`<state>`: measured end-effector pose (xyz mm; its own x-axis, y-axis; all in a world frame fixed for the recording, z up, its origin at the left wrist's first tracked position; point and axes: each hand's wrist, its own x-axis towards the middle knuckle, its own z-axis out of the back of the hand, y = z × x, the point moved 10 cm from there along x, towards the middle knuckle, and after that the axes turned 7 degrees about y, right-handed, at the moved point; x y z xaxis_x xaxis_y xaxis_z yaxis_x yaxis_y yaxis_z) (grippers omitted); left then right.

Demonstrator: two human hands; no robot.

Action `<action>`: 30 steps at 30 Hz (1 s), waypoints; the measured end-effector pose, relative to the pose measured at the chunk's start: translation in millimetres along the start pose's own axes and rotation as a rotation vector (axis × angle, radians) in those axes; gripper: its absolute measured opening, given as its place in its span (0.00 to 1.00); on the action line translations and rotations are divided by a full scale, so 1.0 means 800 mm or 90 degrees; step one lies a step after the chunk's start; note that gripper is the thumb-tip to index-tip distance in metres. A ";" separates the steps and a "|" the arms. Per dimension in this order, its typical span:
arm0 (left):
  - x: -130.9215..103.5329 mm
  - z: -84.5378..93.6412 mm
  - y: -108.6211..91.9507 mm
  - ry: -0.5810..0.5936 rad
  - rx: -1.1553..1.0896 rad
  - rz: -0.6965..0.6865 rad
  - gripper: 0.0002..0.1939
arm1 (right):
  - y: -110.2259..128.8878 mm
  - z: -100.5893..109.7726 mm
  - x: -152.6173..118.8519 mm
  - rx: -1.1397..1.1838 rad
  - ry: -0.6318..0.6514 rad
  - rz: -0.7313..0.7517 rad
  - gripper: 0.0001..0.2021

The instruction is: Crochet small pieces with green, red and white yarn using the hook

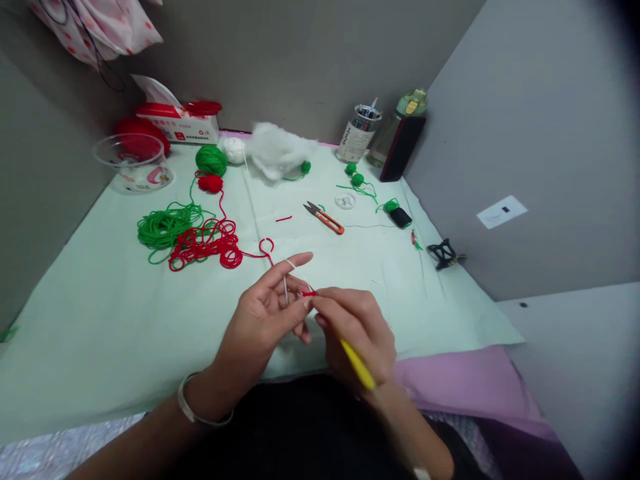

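My left hand [267, 313] pinches a small piece of red crochet work [309, 293] between thumb and fingers. White yarn [285, 291] runs over its raised index finger and down across the palm. My right hand [357, 327] is closed around a crochet hook with a yellow handle [358, 364], whose tip meets the red piece and is mostly hidden by the fingers. Both hands touch at the work, just above the table's front edge. Red yarn [205, 243] lies in loose loops beyond the left hand, with one strand leading toward it.
Orange thread snips [324, 219] lie mid-table. Behind are a green yarn ball [211, 160], white stuffing [275, 150], a tissue box [180, 123] and a plastic tub [145, 167]. A pen holder [359, 133], a bottle [387, 137] and a black claw clip [445, 254] stand or lie right.
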<state>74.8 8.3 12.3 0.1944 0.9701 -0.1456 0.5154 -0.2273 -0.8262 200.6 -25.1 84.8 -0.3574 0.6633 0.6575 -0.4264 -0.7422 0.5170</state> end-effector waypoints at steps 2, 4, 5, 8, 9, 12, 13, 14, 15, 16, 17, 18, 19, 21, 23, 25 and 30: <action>0.000 -0.008 0.010 0.032 -0.081 0.069 0.29 | -0.003 0.002 -0.002 -0.004 -0.016 -0.024 0.19; 0.000 -0.013 0.013 0.045 -0.139 0.108 0.25 | -0.016 0.010 0.000 0.091 -0.063 -0.079 0.17; 0.000 -0.013 0.011 0.044 -0.154 0.109 0.23 | -0.026 0.014 0.002 0.164 -0.094 -0.111 0.15; 0.002 -0.012 0.005 0.040 -0.146 0.085 0.20 | -0.047 0.011 0.009 0.337 -0.133 -0.186 0.12; 0.003 -0.013 0.004 0.043 -0.131 0.072 0.20 | -0.048 0.007 0.012 0.352 -0.125 -0.192 0.11; 0.003 -0.014 0.004 0.042 -0.075 0.035 0.21 | -0.045 0.004 0.014 0.301 -0.108 -0.187 0.11; 0.003 -0.013 0.004 0.037 -0.063 0.023 0.21 | -0.042 0.003 0.011 0.270 -0.101 -0.179 0.12; 0.003 -0.012 0.004 0.032 -0.059 0.015 0.22 | -0.037 0.003 0.009 0.228 -0.092 -0.165 0.14; 0.004 -0.011 0.005 0.027 -0.068 0.014 0.22 | -0.032 0.002 0.007 0.176 -0.075 -0.147 0.15; 0.004 -0.010 0.008 0.026 -0.088 0.022 0.22 | -0.025 0.000 0.005 0.120 -0.057 -0.121 0.17; 0.005 -0.010 0.011 0.028 -0.116 0.039 0.21 | -0.018 0.000 0.003 0.072 -0.047 -0.093 0.18; 0.005 -0.010 0.015 0.033 -0.147 0.065 0.19 | -0.014 0.001 0.003 0.042 -0.045 -0.076 0.19; 0.005 -0.010 0.019 0.036 -0.178 0.093 0.18 | -0.014 0.004 0.003 0.038 -0.054 -0.071 0.19; 0.005 -0.007 0.021 0.033 -0.222 0.128 0.15 | -0.028 0.014 0.004 0.107 -0.099 -0.118 0.14; 0.006 -0.003 0.016 0.020 -0.225 0.115 0.15 | -0.048 0.016 0.006 0.246 -0.137 -0.188 0.11; 0.006 -0.001 0.008 0.016 -0.186 0.078 0.17 | -0.061 0.006 0.009 0.378 -0.132 -0.228 0.09; 0.004 -0.005 0.002 0.018 -0.063 0.023 0.19 | -0.067 -0.009 0.008 0.418 -0.101 -0.259 0.08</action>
<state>79.4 10.4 12.9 0.2371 0.9586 -0.1579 0.5872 -0.2709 -0.7628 215.6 19.9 57.4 -0.1349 0.9102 0.3915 0.0966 -0.3812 0.9194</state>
